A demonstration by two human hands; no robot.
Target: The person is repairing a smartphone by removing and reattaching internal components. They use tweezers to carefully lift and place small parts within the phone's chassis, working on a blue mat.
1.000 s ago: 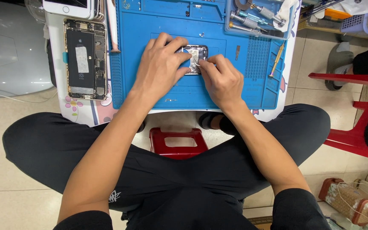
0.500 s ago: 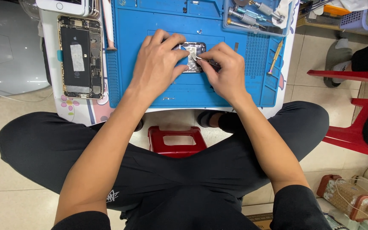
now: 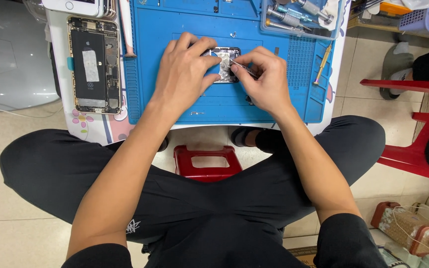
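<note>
Holding a small dark part (image 3: pixel 224 64) flat on the blue mat (image 3: pixel 175 104), the left hand (image 3: pixel 184 74) is pressing down from the nine o'clock side, its fingers curled over the part's near edge and its grip pressed together on it — likely so the piece is not sliding while it is being worked. The part is lying near the middle of the mat, a patch of silvery foil showing on its top. The right hand (image 3: pixel 269 79) is coming in from three o'clock, its fingertips pinching thin metal tweezers (image 3: pixel 244 68) whose tip is meeting the foil; the heel of this hand is resting on the mat, which probably is steadying the fine point.

At ten o'clock from the hands, an opened phone (image 3: pixel 94 64) is lying face up with its insides bare, just off the mat on the white surface (image 3: pixel 83 130). At one o'clock a clear tray (image 3: pixel 299 31) is keeping screwdrivers together, well apart from the hands. A gold-coloured screwdriver (image 3: pixel 322 63) is lying at two o'clock on the mat's ridged strip — close enough to reach. Below the surface, between the person's knees, a red stool (image 3: pixel 207 164) is standing on the tiled floor (image 3: pixel 21 233), and a red chair (image 3: pixel 413 124) is sitting at four o'clock.
</note>
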